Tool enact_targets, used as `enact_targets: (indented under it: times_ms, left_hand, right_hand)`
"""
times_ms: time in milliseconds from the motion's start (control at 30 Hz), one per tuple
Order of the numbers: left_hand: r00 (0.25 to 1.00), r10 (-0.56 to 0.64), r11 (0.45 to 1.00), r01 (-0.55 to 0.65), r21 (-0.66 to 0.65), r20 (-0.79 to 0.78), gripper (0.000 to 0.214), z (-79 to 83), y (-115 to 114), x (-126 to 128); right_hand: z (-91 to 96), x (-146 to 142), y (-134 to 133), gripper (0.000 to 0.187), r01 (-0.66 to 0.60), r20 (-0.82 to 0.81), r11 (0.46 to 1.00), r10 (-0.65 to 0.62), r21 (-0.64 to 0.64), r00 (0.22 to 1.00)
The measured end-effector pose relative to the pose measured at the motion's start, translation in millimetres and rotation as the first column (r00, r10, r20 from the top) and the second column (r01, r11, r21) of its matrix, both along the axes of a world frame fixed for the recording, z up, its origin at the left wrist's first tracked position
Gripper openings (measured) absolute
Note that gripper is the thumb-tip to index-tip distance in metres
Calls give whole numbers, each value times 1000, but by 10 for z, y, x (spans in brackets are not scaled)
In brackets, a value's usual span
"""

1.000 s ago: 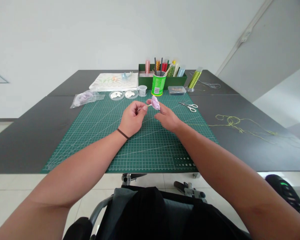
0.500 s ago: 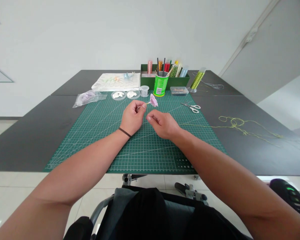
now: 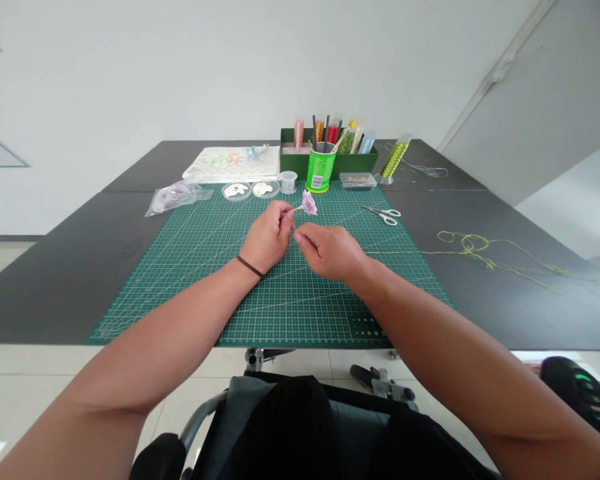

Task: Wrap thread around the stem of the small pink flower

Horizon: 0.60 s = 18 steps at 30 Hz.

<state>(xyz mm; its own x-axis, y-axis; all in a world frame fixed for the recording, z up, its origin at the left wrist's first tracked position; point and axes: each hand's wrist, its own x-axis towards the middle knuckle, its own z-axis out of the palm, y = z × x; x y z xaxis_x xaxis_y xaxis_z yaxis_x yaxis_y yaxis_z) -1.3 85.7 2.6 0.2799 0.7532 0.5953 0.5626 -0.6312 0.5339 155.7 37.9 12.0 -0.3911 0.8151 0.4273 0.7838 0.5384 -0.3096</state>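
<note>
My left hand (image 3: 266, 235) pinches the thin stem of a small pale purple flower (image 3: 309, 202) above the green cutting mat (image 3: 195, 267). The bloom sticks out to the right of my fingers. My right hand (image 3: 330, 251) is closed in a pinch right beside the left hand, just below the stem; what its fingertips hold is too small to make out. A thin yellow-green thread (image 3: 473, 243) runs from the right side of the table toward my right hand.
Scissors (image 3: 384, 214) lie on the mat's right part. At the back stand a green cup of sticks (image 3: 319, 168), a green box of bead tubes (image 3: 340, 151), two small round dishes (image 3: 250, 190), a clear spool (image 3: 288, 180), a plastic bag (image 3: 175, 196) and a white sheet (image 3: 233, 163).
My right hand has left the bloom and drawn back toward me, down beside the left hand. The left hand keeps hold of the flower stem.
</note>
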Motion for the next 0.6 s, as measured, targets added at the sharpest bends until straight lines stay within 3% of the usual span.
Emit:
enact_targets:
  times_ms: [200,367,600]
  left_hand:
    - [1000,-8,1000,8,4,-3,6,-3,-2,-4]
    - [1000,17,1000,-16,-11,14,6,2,-1,-7]
    - [997,41,999,-39,-31,64,8,-12,45,-12]
  right_hand:
    - [15,16,-15,34,-11,-4,1000,11,21,1000]
    - [41,30,-26,28,56,-29,997,-55,54,998]
    - [17,60,3,34,143,-48,969,-136,201,990]
